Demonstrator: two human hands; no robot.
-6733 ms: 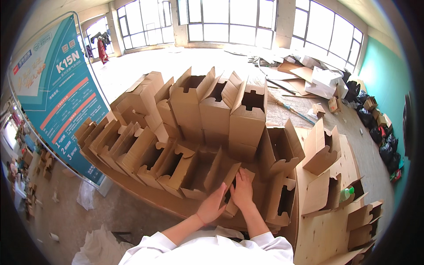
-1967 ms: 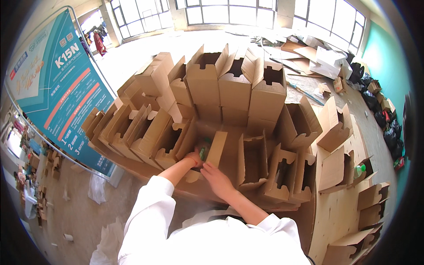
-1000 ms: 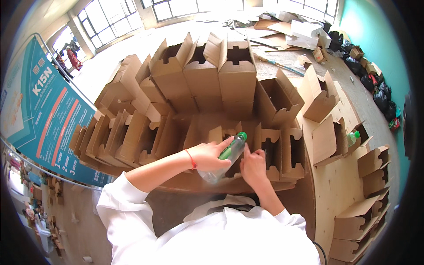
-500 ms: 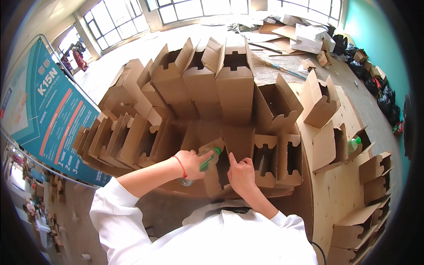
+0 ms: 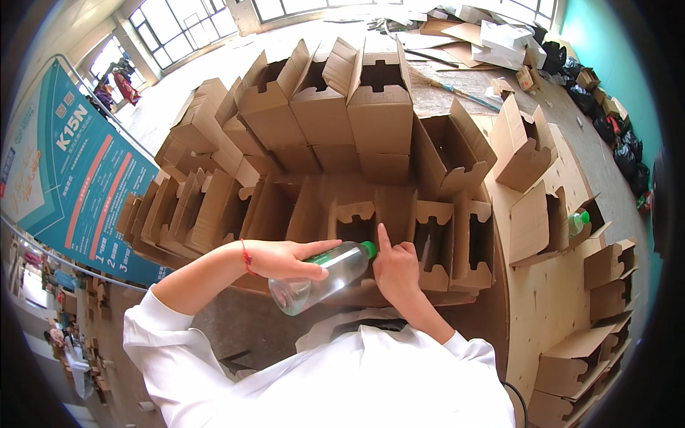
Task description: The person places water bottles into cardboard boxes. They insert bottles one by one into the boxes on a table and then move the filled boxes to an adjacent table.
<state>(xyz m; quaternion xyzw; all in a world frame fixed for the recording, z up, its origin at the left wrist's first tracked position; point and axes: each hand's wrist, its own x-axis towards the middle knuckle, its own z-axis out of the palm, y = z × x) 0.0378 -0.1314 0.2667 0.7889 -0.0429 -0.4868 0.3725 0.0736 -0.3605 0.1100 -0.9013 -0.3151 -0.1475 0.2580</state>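
Your left hand [image 5: 287, 258] is wrapped over a clear plastic bottle [image 5: 347, 267] from above, the grip narrowed to the bottle's width and holding it by the upper side, across a green label. The bottle lies tilted at the lower middle of the frame, its green cap [image 5: 368, 249] toward the upper right and its round base toward the lower left. A red string [image 5: 247, 258] circles your left wrist.

Your right hand [image 5: 397, 272] is just beside the cap — its index finger [image 5: 385, 237] points up the frame while the others curl in. You cannot tell whether this hand touches the cap or has anything in its curled fingers.

Just above the bottle in the frame, an open cardboard box [image 5: 354, 211] stands on the brown table [image 5: 346, 188]. To its left you have a row of open boxes [image 5: 217, 214]; above, at the upper middle, tall boxes [image 5: 380, 120] stand side by side with their flaps up. At the right of the frame, more boxes [image 5: 529, 222] stand on a pale wooden board [image 5: 531, 307], and a second bottle [image 5: 578, 222] with a green cap shows among them. A blue banner [image 5: 93, 189] leans across the left side — black bags [image 5: 629, 153] lie at the far right.
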